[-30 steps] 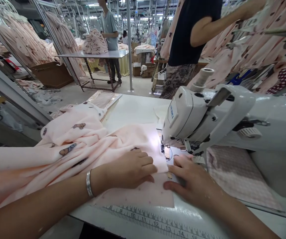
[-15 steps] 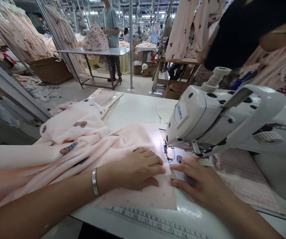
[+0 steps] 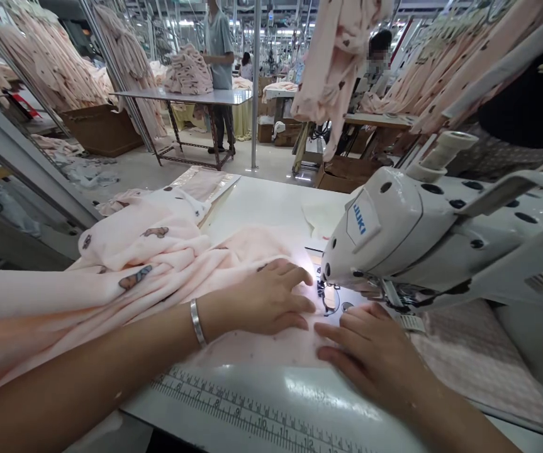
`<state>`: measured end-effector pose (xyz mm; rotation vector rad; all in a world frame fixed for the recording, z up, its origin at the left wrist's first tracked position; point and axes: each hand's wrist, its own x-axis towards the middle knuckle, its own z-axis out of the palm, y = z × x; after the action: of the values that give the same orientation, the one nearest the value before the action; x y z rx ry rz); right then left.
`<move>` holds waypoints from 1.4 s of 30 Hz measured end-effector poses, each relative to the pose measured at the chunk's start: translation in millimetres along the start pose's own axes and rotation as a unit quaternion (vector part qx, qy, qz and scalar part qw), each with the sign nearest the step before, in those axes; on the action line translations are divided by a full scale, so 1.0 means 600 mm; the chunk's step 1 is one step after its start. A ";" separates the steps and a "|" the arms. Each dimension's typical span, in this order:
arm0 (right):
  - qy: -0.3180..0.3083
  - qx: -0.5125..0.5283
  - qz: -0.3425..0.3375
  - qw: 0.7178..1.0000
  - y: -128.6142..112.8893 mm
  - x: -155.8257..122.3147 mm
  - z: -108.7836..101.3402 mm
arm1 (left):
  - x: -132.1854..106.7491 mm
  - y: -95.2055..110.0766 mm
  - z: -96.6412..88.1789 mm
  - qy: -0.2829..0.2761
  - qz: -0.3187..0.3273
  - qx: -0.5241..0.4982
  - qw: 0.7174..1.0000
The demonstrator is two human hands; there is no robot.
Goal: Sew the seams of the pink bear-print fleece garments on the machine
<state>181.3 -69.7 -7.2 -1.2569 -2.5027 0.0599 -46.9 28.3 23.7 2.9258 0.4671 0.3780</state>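
Pale pink plush fabric (image 3: 233, 251) printed with small brown figures spreads over the table and reaches the lit needle area of a white sewing machine (image 3: 394, 220). My left hand (image 3: 271, 299), with a silver bracelet at the wrist, lies on the fabric just left of the presser foot (image 3: 326, 296); its fingers are stretched out and a little apart. At the fabric's right edge, my right hand (image 3: 365, 343) rests with thumb and forefinger extended and separated, their tips on the cloth below the foot. The machine head hides part of the stitching area.
A printed ruler scale (image 3: 238, 409) runs along the table's front. Folded pinkish checked fabric (image 3: 479, 358) lies under the machine arm. Beyond are a metal post (image 3: 255, 88), a side table (image 3: 181, 97) with stacked garments, a standing person (image 3: 219, 50) and hanging pink garments (image 3: 328, 63).
The fabric has moved away from me, its lower edge now farther from the ruler. Both hands have moved slightly with it, and my right fingertips now lie farther onto the cloth. The view has shifted slightly.
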 end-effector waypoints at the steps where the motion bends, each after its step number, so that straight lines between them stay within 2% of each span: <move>1: -0.011 0.005 0.005 1.000 0.000 0.000 0.001 | 0.003 0.003 -0.002 0.009 -0.007 0.011 1.000; 6: -0.036 0.011 0.025 0.999 -0.002 0.000 0.005 | 0.026 0.017 0.004 0.015 -0.001 0.100 0.995; 11: -0.037 0.016 0.027 0.999 -0.001 -0.002 0.007 | 0.029 0.017 0.025 0.065 0.052 0.072 0.994; 16: -0.033 0.001 0.025 0.999 0.002 -0.002 0.007 | 0.009 0.012 0.019 0.024 0.038 -0.001 0.999; 20: -0.025 -0.023 0.023 0.999 0.005 0.002 0.005 | 0.009 0.002 0.009 -0.011 0.029 -0.021 0.999; 30: 0.012 -0.013 -0.011 1.000 0.003 -0.006 -0.002 | 0.012 -0.013 0.013 0.004 0.047 -0.033 0.998; 34: 0.022 -0.014 0.003 1.000 0.005 -0.006 0.001 | 0.014 -0.018 0.017 0.002 0.053 -0.021 0.998; 38: 0.015 -0.023 0.046 0.999 0.011 -0.004 0.005 | 0.027 -0.022 0.022 0.004 0.037 -0.011 0.999; 42: 0.025 -0.034 0.070 0.997 0.016 -0.006 0.005 | 0.036 -0.047 -0.002 -0.008 0.042 0.009 0.999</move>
<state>189.7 -66.6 -13.0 -1.4418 -2.3912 -0.0232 -35.2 61.9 24.5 2.9714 0.3480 0.3620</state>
